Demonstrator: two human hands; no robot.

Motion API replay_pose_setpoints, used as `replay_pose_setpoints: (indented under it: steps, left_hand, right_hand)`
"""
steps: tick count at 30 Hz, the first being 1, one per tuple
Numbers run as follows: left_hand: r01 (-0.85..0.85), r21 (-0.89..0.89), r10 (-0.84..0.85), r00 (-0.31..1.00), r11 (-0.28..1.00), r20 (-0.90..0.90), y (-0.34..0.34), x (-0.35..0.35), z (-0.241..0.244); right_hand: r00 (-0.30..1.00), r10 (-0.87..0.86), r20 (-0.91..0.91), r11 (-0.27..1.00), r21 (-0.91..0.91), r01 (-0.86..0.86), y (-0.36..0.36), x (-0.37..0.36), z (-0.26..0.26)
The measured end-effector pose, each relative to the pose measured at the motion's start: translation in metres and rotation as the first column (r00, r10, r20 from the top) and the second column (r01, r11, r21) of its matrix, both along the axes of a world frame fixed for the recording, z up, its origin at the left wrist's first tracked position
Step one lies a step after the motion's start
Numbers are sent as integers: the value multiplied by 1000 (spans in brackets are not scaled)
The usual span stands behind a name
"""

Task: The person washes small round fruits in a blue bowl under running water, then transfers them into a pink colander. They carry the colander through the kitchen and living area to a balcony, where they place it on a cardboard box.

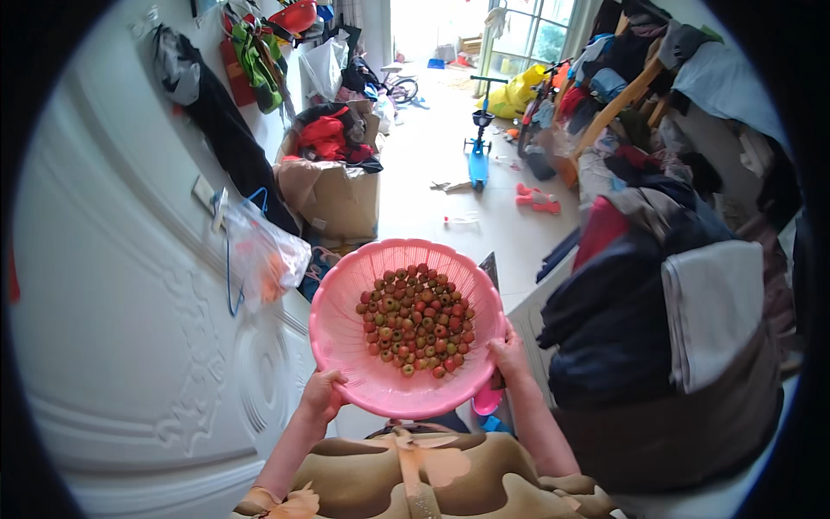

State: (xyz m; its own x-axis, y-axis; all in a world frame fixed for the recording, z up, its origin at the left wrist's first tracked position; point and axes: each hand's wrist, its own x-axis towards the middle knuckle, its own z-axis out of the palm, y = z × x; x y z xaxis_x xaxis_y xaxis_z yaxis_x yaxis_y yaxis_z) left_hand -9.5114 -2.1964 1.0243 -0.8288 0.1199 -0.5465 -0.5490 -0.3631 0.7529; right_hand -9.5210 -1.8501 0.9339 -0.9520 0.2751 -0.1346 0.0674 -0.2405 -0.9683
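Note:
A round pink plastic basket (334, 363) with meshed sides is held level in front of my body. Many small round fruits (418, 318), red and greenish-brown, lie heaped in its bottom. My left hand (322, 392) grips the rim at the lower left, thumb over the edge and fingers hidden beneath. On the right side of the rim, my right hand (509, 355) has its thumb on top, and its other fingers are mostly out of sight under the basket.
A carved white door (149, 363) stands at the left, a bag hanging from its handle. Clothes (603, 337) are piled on the right. Ahead on the tiled floor are a cardboard box (340, 201), a blue scooter (478, 165), a pink toy (537, 198) and a yellow bag (512, 94).

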Motion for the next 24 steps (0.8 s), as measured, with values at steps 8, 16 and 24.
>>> replay_pose_setpoints:
  steps: [8, 16, 24]
  left_hand:
    - [-110, 118, 101, 992, 987, 80, -29, -189, -10]
    - [-49, 89, 44, 997, 995, 62, -11, -433, 11]
    - [41, -1, -41, 998, 999, 40, 80, -615, 38]
  right_hand:
    - [981, 170, 97, 983, 51, -175, -26, -235, 34]
    - [987, 139, 75, 986, 83, -145, -5, -461, 56]
    - [995, 15, 103, 999, 49, -21, 89, -590, 69]
